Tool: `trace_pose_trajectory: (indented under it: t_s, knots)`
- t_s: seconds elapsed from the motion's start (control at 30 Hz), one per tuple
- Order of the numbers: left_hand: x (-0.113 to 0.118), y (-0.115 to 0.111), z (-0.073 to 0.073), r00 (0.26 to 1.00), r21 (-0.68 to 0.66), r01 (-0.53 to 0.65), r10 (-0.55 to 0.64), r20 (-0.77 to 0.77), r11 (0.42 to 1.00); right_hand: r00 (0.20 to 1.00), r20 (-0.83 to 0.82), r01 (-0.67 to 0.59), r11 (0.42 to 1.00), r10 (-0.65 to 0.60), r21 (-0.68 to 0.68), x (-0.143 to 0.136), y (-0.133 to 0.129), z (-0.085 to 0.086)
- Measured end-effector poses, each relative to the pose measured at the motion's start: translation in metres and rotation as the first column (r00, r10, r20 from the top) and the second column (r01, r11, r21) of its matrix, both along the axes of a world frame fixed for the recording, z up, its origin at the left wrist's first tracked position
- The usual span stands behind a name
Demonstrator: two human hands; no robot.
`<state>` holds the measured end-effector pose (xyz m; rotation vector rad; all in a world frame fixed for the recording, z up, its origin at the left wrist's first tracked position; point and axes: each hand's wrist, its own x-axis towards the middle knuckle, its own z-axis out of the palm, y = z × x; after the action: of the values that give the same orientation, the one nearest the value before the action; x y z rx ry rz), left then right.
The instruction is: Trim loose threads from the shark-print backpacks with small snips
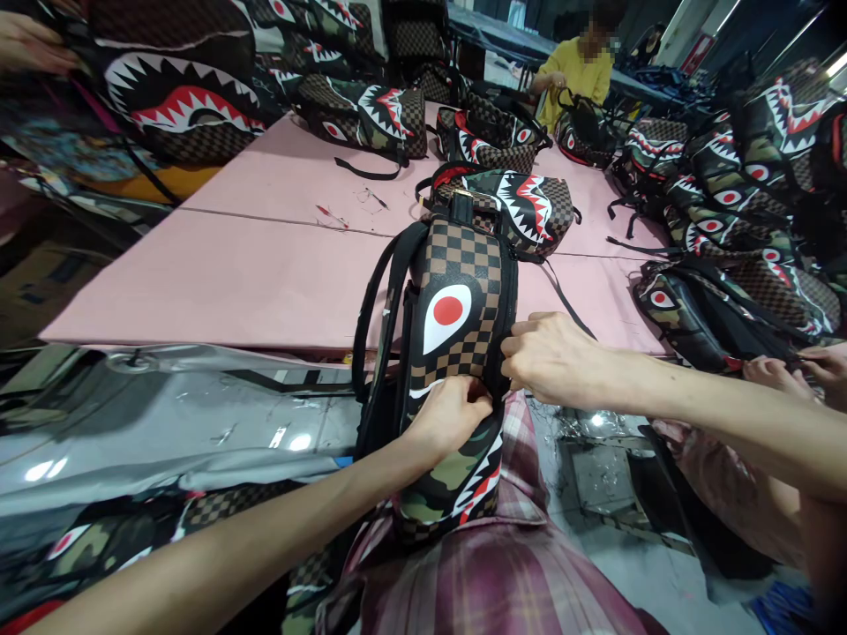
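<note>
Beyond the grip, a pink table (265,256) carries a second shark-print backpack (522,205) directly behind the grasp point. Further backpacks are stacked (734,212) to the right and piled (191,97) to the far left. A person in a yellow shirt (582,75) sits at the far end.
</note>
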<state>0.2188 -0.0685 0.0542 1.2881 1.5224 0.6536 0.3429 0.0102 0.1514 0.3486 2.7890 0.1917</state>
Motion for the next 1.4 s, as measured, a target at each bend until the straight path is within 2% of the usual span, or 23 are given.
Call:
trace_pose_trajectory:
  t_s: [0.2, 0.53, 0.63, 0.83, 1.17, 1.4]
  knots:
    - [-0.001, -0.002, 0.003, 0.999, -0.016, -0.035, 0.035, 0.037, 0.999, 1.000, 0.016, -0.020, 1.000, 0.020, -0.012, -0.007, -0.003, 0.002]
    - [-0.001, -0.003, 0.013, 0.999, -0.040, -0.049, 0.049, 0.007, 0.998, 0.994, 0.084, -0.060, 0.996, 0.065, -0.064, -0.022, -0.006, 0.010]
    - [-0.002, -0.005, 0.011, 0.999, -0.003, -0.028, 0.028, 0.035, 1.000, 0.996, 0.067, -0.051, 0.996, 0.055, -0.072, -0.018, -0.003, 0.008]
    - [-0.004, -0.005, 0.005, 1.000, 0.004, 0.002, -0.002, 0.011, 1.000, 0.998, 0.038, 0.041, 0.999, -0.040, -0.018, -0.009, 0.002, 0.007]
    - [-0.003, -0.006, 0.005, 0.999, 0.004, -0.005, 0.005, 0.044, 1.000, 0.997, 0.057, -0.052, 0.996, 0.056, -0.077, -0.020, -0.002, 0.007]
    - [-0.003, -0.006, 0.006, 1.000, 0.008, 0.006, -0.006, 0.003, 1.000, 0.995, 0.092, -0.023, 0.997, 0.030, -0.076, -0.026, 0.000, 0.012]
